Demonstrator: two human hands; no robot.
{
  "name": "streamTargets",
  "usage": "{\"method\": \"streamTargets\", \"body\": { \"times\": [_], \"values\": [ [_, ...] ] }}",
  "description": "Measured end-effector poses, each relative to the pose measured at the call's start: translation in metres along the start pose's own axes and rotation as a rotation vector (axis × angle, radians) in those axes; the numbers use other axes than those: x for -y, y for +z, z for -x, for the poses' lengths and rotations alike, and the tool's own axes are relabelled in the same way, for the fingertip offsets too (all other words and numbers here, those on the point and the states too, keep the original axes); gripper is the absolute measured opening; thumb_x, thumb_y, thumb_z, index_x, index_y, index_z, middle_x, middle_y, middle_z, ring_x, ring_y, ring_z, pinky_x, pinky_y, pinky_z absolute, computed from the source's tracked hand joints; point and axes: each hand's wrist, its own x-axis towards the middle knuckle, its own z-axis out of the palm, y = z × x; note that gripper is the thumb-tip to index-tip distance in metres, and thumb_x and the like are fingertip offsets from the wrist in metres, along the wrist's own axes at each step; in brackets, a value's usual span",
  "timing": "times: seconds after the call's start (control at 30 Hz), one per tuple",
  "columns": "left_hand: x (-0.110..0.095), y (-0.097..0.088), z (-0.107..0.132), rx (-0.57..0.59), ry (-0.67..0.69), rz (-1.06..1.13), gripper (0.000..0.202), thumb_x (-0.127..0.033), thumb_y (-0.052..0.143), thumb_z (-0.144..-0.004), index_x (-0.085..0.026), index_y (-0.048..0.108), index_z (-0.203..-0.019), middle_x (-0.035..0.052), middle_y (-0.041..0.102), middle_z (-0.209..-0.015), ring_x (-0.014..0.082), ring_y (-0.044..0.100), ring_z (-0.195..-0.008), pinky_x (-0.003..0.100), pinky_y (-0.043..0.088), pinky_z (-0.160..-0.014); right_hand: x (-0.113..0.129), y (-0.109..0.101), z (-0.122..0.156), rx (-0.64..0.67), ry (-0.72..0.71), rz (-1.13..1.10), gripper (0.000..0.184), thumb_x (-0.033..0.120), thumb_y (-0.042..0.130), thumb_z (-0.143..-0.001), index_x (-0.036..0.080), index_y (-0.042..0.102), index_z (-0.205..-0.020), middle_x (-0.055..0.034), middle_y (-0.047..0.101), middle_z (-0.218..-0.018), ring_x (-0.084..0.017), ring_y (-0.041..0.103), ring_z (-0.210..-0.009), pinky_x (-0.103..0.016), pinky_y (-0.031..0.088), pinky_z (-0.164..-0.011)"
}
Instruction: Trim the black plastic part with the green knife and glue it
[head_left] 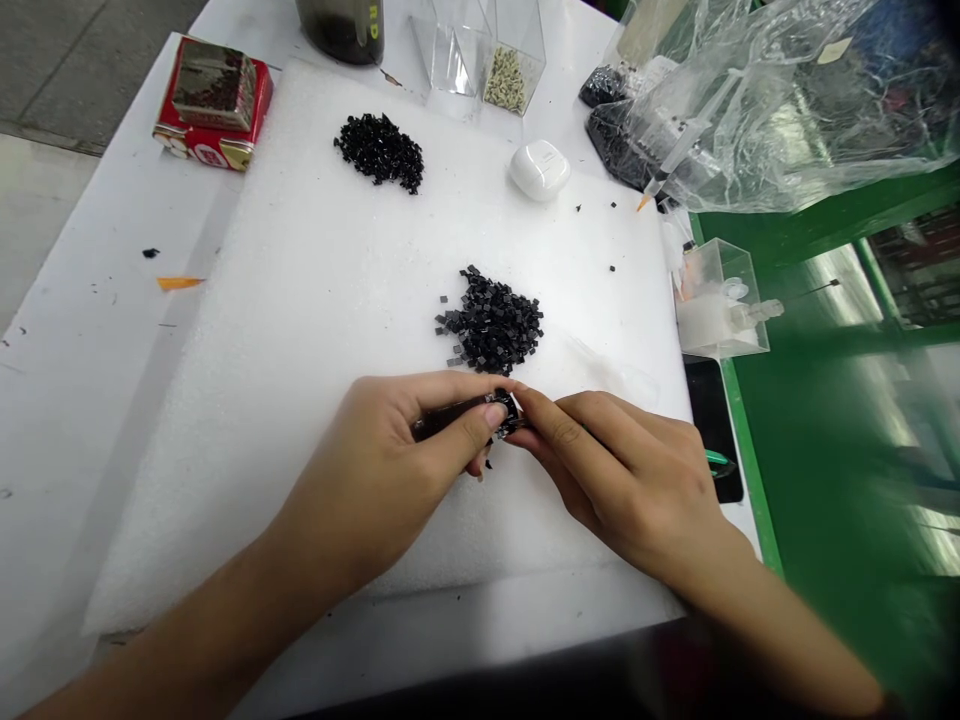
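Note:
My left hand (397, 450) pinches a small dark part (501, 412) between thumb and fingers, low over a white foam sheet (300, 330). My right hand (615, 465) meets it from the right, its fingertips closed on the same part. A green-tipped thing (718, 460) shows behind the right hand, mostly hidden. Just beyond the fingers lies a heap of small black square pieces (493, 322). A second heap of black pieces (380, 150) sits at the sheet's far side.
A red tin (214, 105) stands far left on the white table. A white earbud case (539, 169), clear plastic boxes (480, 50) and clear bags of black parts (750, 90) lie at the back. A clear box (721, 300) stands right, by a green surface (825, 420).

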Motion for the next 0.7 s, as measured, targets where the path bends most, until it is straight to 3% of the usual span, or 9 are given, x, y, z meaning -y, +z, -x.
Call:
{"method": "streamTargets", "body": {
  "times": [0.33, 0.7],
  "values": [
    [-0.0019, 0.0007, -0.0014, 0.003, -0.024, -0.003, 0.021, -0.034, 0.069, -0.088, -0.037, 0.075, -0.108, -0.0079, 0.066, -0.064, 0.0074, 0.060, -0.063, 0.016, 0.049, -0.058, -0.0065, 0.0021, -0.0041, -0.013, -0.031, -0.126, 0.012, 0.023, 0.062, -0.097, 0.013, 0.065, -0.102, -0.0033, 0.069, -0.079, -0.012, 0.063, -0.065, -0.026, 0.049, -0.057],
    [0.0001, -0.0002, -0.0013, 0.030, -0.002, 0.030, 0.022, -0.033, 0.067, -0.090, -0.040, 0.075, -0.109, -0.0078, 0.064, -0.064, 0.0077, 0.058, -0.064, 0.019, 0.048, -0.061, -0.0070, 0.0008, 0.0019, -0.027, 0.006, -0.060, 0.037, 0.027, 0.069, -0.093, 0.011, 0.063, -0.125, -0.0019, 0.067, -0.080, -0.011, 0.061, -0.066, -0.028, 0.045, -0.058]
  ]
}}
